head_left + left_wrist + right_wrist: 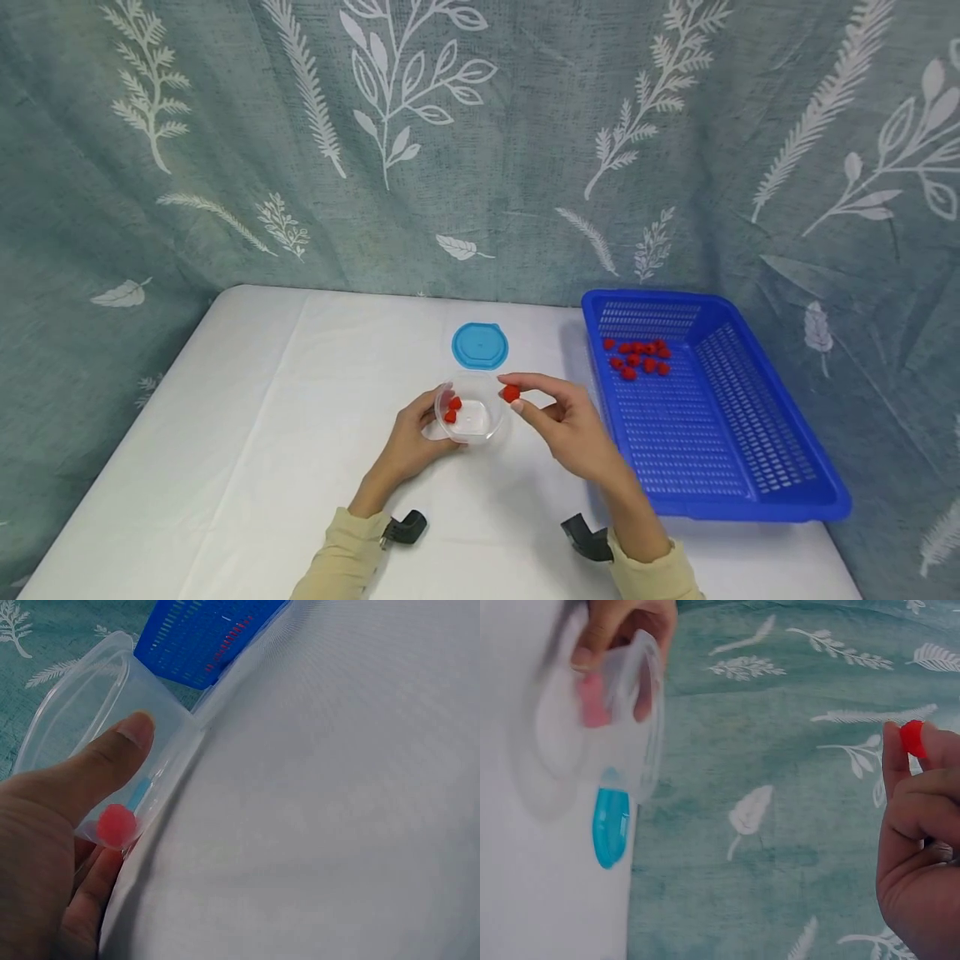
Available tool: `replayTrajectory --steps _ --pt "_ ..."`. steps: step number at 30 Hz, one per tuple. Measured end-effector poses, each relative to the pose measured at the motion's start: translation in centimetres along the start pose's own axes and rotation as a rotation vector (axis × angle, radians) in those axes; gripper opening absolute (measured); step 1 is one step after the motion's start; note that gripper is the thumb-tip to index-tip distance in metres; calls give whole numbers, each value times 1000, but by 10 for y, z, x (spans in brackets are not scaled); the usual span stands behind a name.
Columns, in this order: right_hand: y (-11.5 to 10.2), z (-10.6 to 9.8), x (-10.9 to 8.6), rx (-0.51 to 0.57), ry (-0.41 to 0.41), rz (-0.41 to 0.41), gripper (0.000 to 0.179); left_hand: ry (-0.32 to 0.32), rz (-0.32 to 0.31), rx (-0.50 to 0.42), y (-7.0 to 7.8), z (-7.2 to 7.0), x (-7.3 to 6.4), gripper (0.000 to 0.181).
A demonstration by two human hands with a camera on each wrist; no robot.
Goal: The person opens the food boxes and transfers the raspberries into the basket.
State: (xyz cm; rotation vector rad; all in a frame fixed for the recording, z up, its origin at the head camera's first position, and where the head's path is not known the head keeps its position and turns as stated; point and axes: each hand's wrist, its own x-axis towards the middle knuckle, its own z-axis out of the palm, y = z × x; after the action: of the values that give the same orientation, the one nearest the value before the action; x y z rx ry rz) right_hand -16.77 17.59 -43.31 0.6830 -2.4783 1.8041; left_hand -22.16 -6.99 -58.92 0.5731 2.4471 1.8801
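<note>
My left hand (413, 436) grips a clear plastic container (491, 417) by its left side, thumb in front and fingers behind. Two small red berry-like pieces (452, 416) lie in the container, towards its left. Between thumb and index finger, my right hand (573, 429) pinches another red berry-like piece (511, 393), just right of the container's rim. The left wrist view shows my thumb (112, 761) against the container wall (169, 701), with a red piece (117, 826) visible through it. In the right wrist view the pinched piece (913, 739) sits at my fingertips.
A blue round lid (480, 346) lies on the white tablecloth (300, 417) behind the container. At the right stands a blue perforated basket (720, 417), with several red berry-like pieces (633, 360) near its back left. A patterned green curtain (517, 233) hangs behind the table.
</note>
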Motion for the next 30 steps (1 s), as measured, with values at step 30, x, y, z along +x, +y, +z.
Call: replayTrajectory --steps 30 --pt "115 -212 32 -408 319 335 39 -5 23 -27 -1 -1 0 90"
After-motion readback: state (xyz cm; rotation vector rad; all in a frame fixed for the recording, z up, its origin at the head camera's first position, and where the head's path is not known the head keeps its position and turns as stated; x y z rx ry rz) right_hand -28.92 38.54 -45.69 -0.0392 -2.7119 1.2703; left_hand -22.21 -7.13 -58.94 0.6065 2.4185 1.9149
